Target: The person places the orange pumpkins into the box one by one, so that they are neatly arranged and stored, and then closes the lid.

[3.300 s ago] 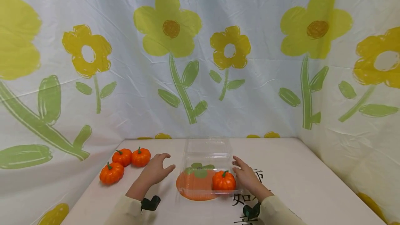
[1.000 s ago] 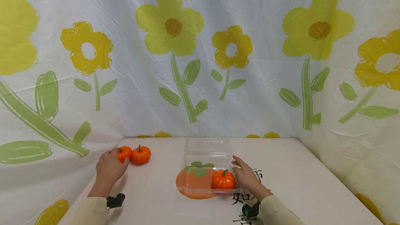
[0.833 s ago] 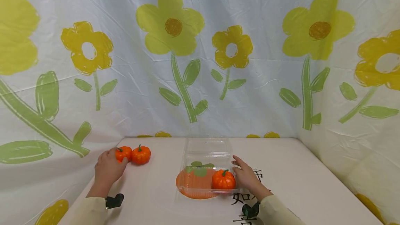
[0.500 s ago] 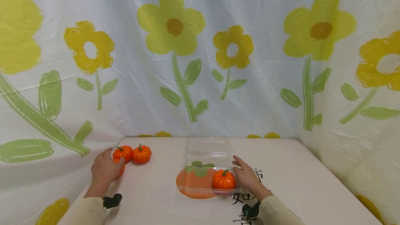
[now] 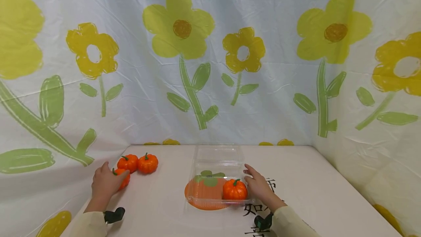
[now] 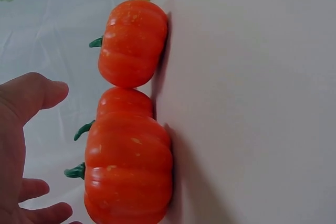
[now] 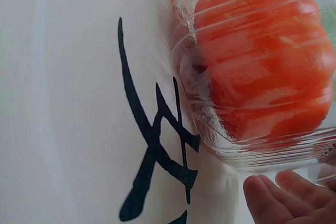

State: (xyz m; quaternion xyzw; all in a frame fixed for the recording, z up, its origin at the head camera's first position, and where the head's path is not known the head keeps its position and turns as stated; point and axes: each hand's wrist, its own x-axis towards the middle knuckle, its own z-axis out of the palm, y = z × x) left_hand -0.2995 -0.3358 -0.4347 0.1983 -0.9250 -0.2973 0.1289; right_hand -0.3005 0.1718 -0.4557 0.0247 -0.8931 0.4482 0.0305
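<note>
At the left, my left hand (image 5: 106, 183) hovers over the front pumpkin (image 5: 125, 181), thumb and fingers spread. In the left wrist view, a gap shows between the hand (image 6: 16, 145) and that pumpkin's green stem (image 6: 76, 171). Just behind it sit two more small orange pumpkins, a left one (image 5: 128, 162) and a right one (image 5: 148, 163). My right hand (image 5: 260, 185) is at the right side of a clear plastic clamshell box (image 5: 194, 195), fingers loosely bent, fingertips right at its wall. Inside the box's right half sits another pumpkin (image 5: 235, 190).
The box's clear lid (image 5: 218, 153) lies opened toward the back. Beneath the box, an orange print (image 5: 207, 206) marks the pale tabletop (image 5: 171, 218), with black characters (image 5: 251, 209) near the right hand. Flowered curtains (image 5: 210, 83) enclose the back and sides.
My left hand has gone left from beside the pumpkins to over them, then drawn back toward the front one, uncovering the left rear pumpkin. The right hand and the box stay in place.
</note>
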